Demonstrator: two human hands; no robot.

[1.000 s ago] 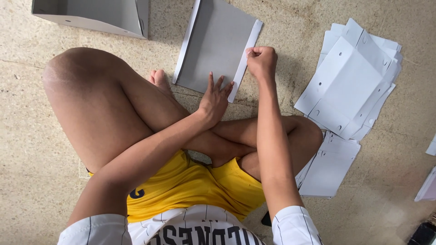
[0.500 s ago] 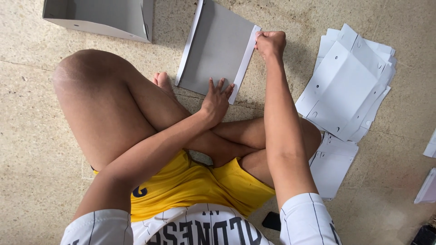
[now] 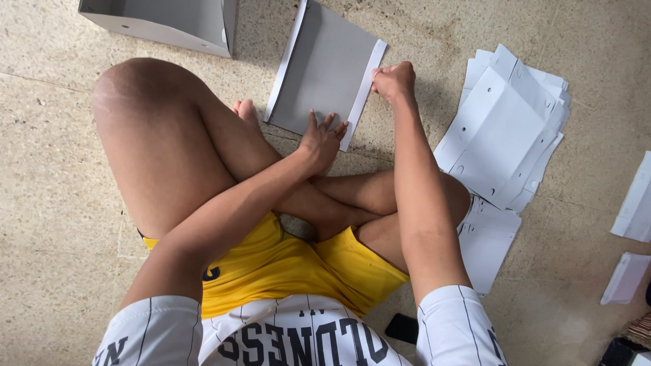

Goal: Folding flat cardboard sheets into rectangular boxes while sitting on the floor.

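Note:
A flat grey cardboard sheet [image 3: 322,64] with white folded side flaps lies on the floor in front of my crossed legs. My left hand [image 3: 320,141] presses flat on its near edge, fingers spread. My right hand [image 3: 392,83] is closed in a fist and rests against the white right flap [image 3: 361,95] about halfway along its length, knuckles on the fold.
A folded grey box [image 3: 163,20] stands at the top left. A fanned stack of white punched cardboard blanks [image 3: 505,125] lies to the right, with more blanks [image 3: 485,244] by my right knee and loose white pieces [image 3: 634,203] at the far right edge. The floor is speckled stone.
My right fist slid up the white flap to its far end, then came back down to the middle. My left hand stayed pressed on the sheet's near edge.

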